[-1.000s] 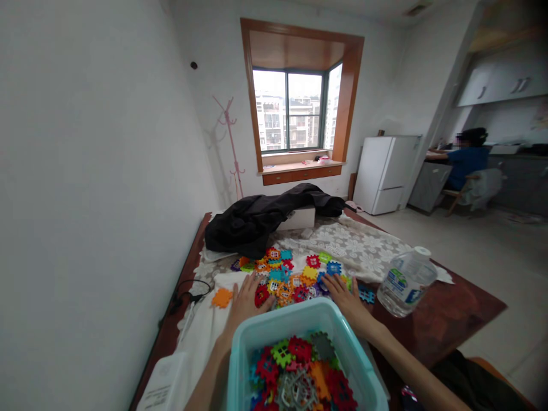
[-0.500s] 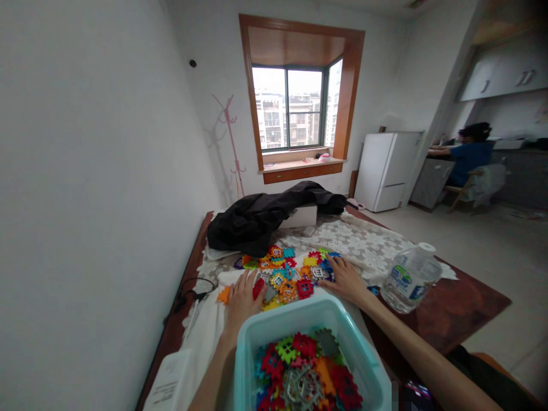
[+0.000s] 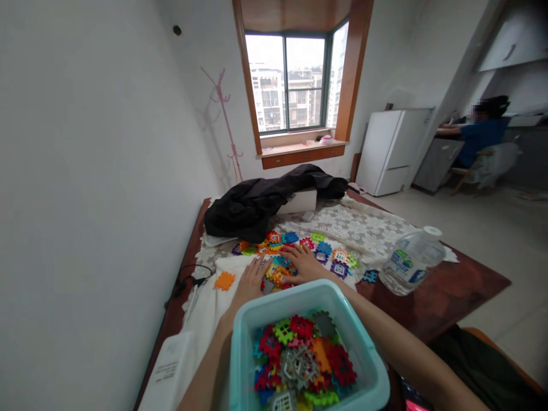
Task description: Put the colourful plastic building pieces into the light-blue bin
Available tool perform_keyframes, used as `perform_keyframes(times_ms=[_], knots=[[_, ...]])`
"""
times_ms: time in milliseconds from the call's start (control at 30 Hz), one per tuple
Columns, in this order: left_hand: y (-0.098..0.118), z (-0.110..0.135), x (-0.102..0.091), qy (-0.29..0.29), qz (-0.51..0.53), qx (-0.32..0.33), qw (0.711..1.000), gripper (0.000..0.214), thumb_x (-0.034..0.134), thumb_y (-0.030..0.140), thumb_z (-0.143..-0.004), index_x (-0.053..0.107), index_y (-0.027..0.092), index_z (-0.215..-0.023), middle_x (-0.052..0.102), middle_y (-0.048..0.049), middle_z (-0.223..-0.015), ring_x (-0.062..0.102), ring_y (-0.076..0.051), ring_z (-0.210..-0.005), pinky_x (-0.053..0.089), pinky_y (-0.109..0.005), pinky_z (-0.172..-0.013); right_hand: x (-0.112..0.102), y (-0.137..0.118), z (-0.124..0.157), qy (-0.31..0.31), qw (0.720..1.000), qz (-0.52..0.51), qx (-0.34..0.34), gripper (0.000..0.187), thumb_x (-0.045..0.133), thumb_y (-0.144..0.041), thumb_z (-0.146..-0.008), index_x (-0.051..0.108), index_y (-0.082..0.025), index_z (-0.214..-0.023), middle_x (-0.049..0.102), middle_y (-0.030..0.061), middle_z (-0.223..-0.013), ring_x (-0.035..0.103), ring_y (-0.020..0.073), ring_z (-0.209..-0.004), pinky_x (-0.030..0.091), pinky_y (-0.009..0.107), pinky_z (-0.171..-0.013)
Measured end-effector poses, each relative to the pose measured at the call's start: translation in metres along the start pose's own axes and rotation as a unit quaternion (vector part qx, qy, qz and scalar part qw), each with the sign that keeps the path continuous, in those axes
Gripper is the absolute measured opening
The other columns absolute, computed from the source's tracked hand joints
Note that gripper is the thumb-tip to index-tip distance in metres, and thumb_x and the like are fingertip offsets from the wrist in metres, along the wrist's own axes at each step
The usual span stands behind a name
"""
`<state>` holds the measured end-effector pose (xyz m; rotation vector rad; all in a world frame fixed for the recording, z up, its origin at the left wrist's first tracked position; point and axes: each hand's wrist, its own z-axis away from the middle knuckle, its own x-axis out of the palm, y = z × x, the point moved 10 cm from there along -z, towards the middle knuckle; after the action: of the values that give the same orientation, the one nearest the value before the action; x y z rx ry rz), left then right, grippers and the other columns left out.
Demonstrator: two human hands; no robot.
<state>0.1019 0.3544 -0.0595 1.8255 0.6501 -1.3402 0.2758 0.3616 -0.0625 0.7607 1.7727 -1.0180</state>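
Note:
A scatter of colourful plastic interlocking tiles [image 3: 329,253] lies on the white lace cloth [image 3: 363,228]. My left hand [image 3: 252,280] lies flat with fingers stretched out on the cloth, touching the near edge of the pile. My right hand [image 3: 305,264] also lies flat, fingers spread, on top of the tiles beside it. Between them sits a small heap of tiles [image 3: 278,273]. A teal plastic bin [image 3: 244,337] holding several more tiles stands right in front of me, hiding my forearms in part. One orange tile [image 3: 224,280] lies apart at the left.
A clear water jug [image 3: 409,261] lies on its side at the right on the dark red table [image 3: 449,291]. A black jacket [image 3: 257,205] and a white box are at the far end. A cable [image 3: 190,279] runs along the left edge. Another person sits far right.
Both hands have swept inward across the cloth, the right moving left, gathering tiles into a small heap between them. The camera has tilted downward a little.

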Motion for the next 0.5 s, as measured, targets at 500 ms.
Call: perform_keyframes(times_ms=[500], knots=[[0.014,-0.005,0.007,0.016,0.038,0.037,0.998,0.082,0.075,0.045,-0.094,0.049,0.014,-0.166,0.036,-0.0219,-0.178,0.034,-0.039,-0.166,0.028,-0.058,-0.138,-0.007,-0.007,0.010,0.076,0.995,-0.070,-0.009,0.089,0.081,-0.055,-0.093,0.045,-0.016,-0.166,0.063,0.0229,-0.155,0.059,0.0389,-0.143,0.045,0.058,-0.122]])
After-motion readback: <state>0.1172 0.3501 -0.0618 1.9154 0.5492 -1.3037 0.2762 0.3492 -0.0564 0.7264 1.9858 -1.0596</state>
